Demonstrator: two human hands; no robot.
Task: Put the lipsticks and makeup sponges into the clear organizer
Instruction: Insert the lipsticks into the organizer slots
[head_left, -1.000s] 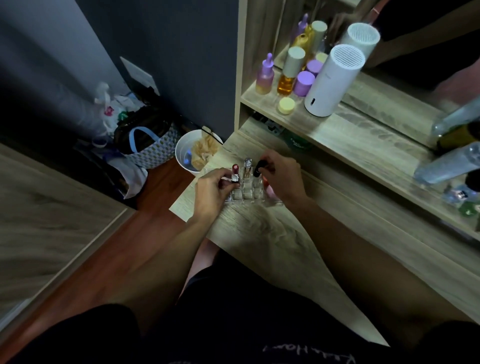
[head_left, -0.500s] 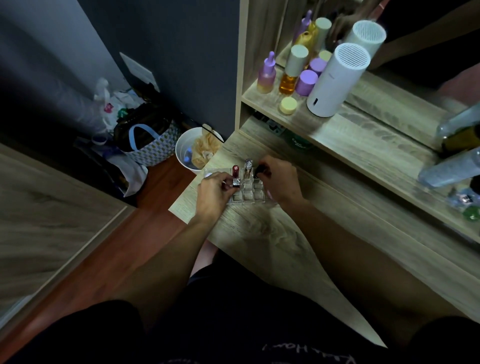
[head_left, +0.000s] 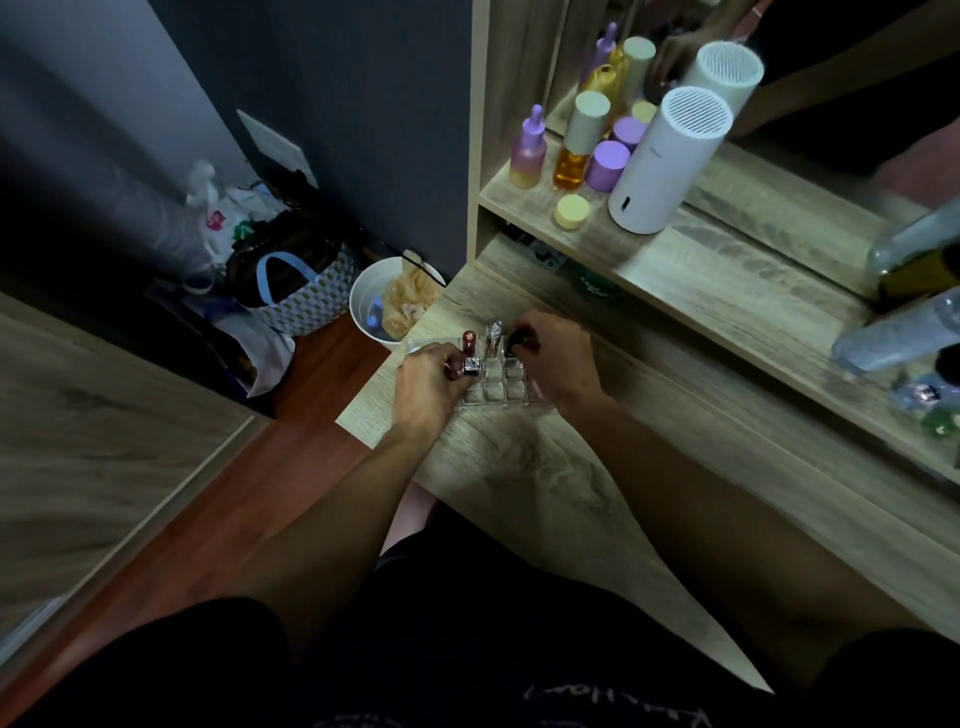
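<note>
Clear organizer is sitting on the wooden desk, near its far left corner, grid of small square compartments. Red lipstick is standing upright in the back left compartment; a clear-capped lipstick is standing upright just right of it in the back row. Left hand is resting at the organizer's left edge, fingers curled around a silver-ended lipstick that is sitting at a compartment right in front of the red one. Right hand is at the organizer's right side, fingertips pinching a black lipstick at the back right compartment; how far in it is sitting, cannot tell. Front compartments are looking empty. No makeup sponges clearly readable.

Beyond the desk edge, a white bin with crumpled tan paper is standing on the floor, a patterned tote bag beside it. On the shelf above the desk: purple dropper bottle, amber bottle, purple-capped jar, small yellow jar, white cylinder device. Mirror is running behind the shelf.
</note>
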